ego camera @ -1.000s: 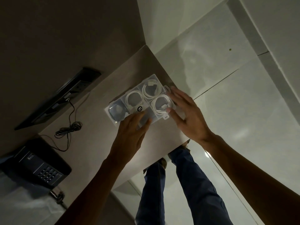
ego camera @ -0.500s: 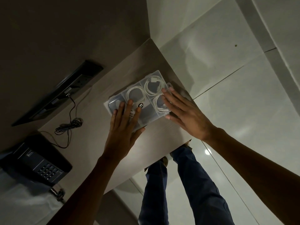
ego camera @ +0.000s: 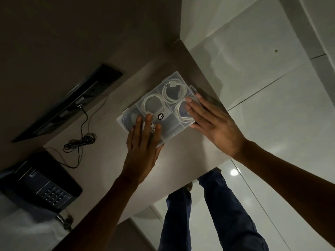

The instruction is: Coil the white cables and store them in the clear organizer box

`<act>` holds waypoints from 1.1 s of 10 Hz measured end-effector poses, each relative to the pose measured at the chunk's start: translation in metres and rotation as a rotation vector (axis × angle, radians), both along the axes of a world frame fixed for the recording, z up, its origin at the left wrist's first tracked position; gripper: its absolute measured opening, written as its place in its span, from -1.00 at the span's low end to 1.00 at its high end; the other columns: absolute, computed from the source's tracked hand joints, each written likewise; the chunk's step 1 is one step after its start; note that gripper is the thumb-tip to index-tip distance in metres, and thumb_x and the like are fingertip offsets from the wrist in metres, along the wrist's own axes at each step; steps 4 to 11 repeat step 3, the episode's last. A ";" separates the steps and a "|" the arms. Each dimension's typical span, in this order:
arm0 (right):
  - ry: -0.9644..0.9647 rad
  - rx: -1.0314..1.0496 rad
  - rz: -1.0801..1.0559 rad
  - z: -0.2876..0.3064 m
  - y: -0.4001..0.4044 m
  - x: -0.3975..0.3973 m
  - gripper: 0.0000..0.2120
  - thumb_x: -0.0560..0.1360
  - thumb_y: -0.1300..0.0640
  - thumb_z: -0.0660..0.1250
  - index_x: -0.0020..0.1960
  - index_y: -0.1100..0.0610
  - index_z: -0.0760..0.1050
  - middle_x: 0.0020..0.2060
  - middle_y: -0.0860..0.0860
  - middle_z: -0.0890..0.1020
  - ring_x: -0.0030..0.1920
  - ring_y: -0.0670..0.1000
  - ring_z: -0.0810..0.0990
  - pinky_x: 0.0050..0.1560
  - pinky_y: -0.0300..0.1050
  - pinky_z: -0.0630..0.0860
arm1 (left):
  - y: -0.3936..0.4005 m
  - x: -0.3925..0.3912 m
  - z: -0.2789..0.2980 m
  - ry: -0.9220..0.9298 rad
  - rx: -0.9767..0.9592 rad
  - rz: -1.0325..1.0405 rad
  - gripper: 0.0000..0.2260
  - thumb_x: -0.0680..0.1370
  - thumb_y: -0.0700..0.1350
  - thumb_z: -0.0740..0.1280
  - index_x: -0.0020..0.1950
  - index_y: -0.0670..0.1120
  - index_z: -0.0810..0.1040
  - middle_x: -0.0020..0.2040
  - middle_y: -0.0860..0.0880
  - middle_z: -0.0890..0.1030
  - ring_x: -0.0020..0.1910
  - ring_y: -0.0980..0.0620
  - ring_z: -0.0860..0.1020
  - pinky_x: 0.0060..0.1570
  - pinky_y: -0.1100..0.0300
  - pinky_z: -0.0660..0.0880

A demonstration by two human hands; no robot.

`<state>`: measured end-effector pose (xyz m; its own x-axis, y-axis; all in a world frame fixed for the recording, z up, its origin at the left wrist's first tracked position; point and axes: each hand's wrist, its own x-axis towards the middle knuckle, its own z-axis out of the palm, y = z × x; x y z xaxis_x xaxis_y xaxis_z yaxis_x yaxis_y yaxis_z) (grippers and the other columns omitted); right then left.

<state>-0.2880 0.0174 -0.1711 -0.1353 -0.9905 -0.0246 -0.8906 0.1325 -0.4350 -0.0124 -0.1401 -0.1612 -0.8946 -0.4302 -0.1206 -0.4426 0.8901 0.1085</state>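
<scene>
**Cables Coiled, Lid Pressed Down**

On the corner of a dim tabletop [ego camera: 101,154], the clear organizer box [ego camera: 174,81] lay flat with its lid lowered, three white cables [ego camera: 174,92] showing through the plastic as neat loops in separate compartments, while the compartment at the far left end appeared to hold something darker that could not be made out. Both hands rested on top of it with fingers spread wide and gripping nothing: the left hand [ego camera: 141,151] flat over the near left part of the lid beside a round black sticker [ego camera: 160,116], the right hand [ego camera: 212,124] across the right end, its fingertips reaching toward the latch tab [ego camera: 193,88] there. The spread palms seemed placed to press the lid evenly so it would snap shut without the coils springing up. Whether the latch had caught could not be told. Well apart on the left, a black telephone [ego camera: 39,183] and a tangled black cord [ego camera: 79,142] sat clear of the work, below a dark monitor [ego camera: 72,102]. The job appeared close to finished.
</scene>
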 end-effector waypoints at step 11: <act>0.172 0.103 -0.073 0.038 -0.013 0.011 -0.32 0.74 -0.23 0.05 0.75 0.00 -0.07 0.77 0.02 -0.02 0.76 0.20 -0.06 0.70 0.27 0.09 | -0.012 -0.019 0.045 0.014 0.170 0.084 -0.31 0.72 0.26 0.26 0.75 -0.06 0.21 0.78 -0.19 0.12 0.77 -0.24 0.06 0.72 -0.22 0.09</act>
